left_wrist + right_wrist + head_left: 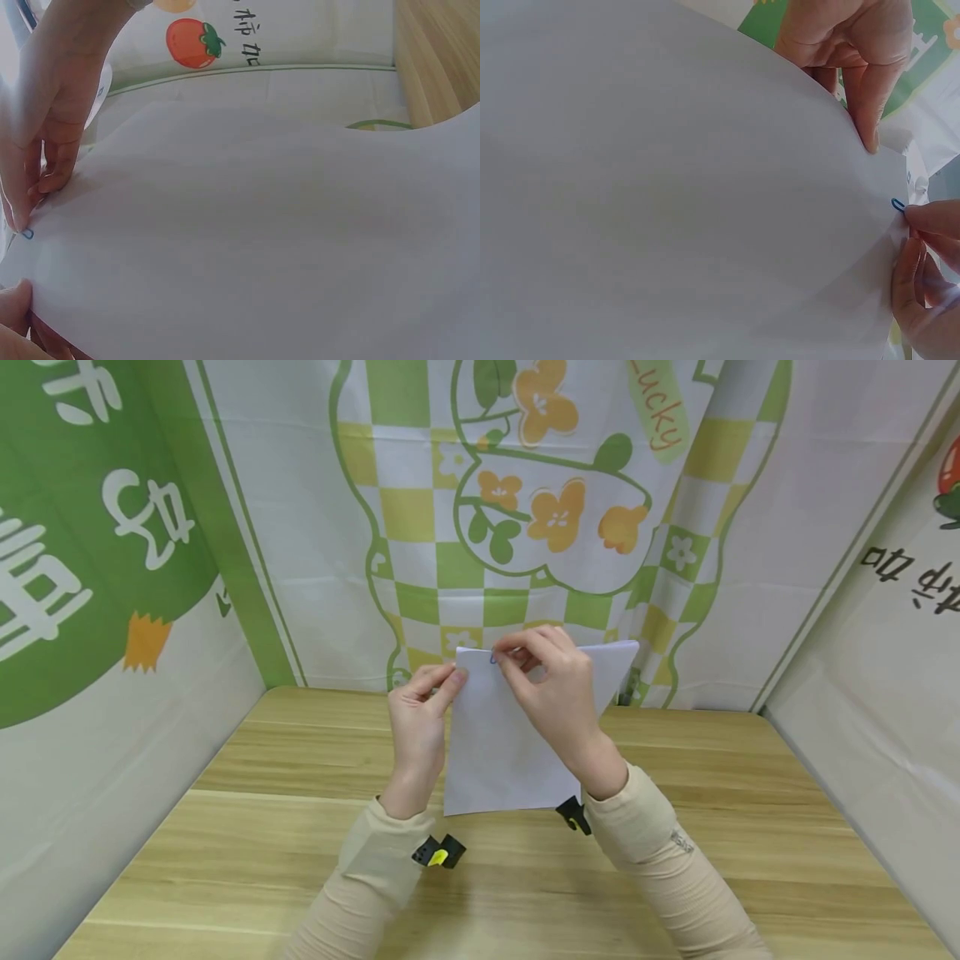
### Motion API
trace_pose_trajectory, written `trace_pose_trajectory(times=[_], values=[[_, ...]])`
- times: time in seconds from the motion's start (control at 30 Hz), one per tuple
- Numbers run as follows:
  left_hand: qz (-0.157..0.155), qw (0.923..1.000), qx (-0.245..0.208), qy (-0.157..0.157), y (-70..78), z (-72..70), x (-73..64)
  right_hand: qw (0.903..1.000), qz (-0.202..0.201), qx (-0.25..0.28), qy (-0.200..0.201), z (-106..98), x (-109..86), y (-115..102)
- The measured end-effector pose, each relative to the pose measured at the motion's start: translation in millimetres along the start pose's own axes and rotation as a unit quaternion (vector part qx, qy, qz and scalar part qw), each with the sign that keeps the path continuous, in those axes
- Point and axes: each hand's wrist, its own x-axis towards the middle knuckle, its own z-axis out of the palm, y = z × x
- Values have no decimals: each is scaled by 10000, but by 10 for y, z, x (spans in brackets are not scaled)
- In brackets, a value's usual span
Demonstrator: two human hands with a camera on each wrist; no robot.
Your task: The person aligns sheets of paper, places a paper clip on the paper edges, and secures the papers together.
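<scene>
White paper [510,743], seemingly more than one sheet at its top edge, is held up over the table. My left hand [420,718] pinches its left edge near the top corner, thumb on the near face. At the top edge, my right hand [551,689] pinches a small blue paper clip [898,204], whose loop lies over the paper's face. In the left wrist view the paper clip [28,234] shows just under the right fingertips. The part of the clip between the fingers is hidden.
A wooden table [300,843] lies below. Behind it hangs a printed cloth [420,518] with green and yellow checks, and printed cloth walls [90,760] stand at both sides. Black wrist mounts [440,852] are strapped at both sleeves.
</scene>
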Motion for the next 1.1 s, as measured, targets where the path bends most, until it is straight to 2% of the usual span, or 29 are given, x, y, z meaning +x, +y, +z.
trace_pose_trajectory(times=[0.43, 1.1], values=[[56, 10000, -70, -30, -2, 12, -13, 10000, -41, 31, 29, 4, -2, -3], [137, 9998, -94, 93, -16, 35, -10, 9999, -126, -24, -30, 0, -5, -19]])
